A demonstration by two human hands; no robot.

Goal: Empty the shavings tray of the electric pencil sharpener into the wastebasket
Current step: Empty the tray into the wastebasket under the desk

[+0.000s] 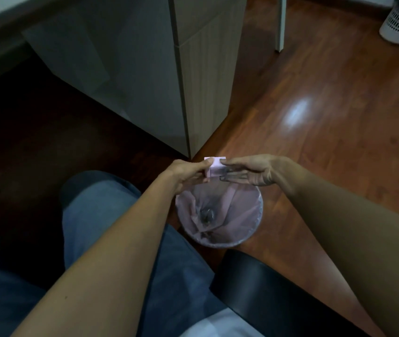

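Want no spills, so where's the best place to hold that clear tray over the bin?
Hold the clear tray by its long side walls, from the right, as the right hand does. It juts sideways from the pink sharpener, above the wastebasket.

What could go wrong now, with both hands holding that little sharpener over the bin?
1. The clear plastic shavings tray in the right hand sits over the far rim of the round lined wastebasket, so shavings might land on the glossy wooden floor.
2. The left hand holds the small pale pink sharpener by fingertips; a tug could drop it.
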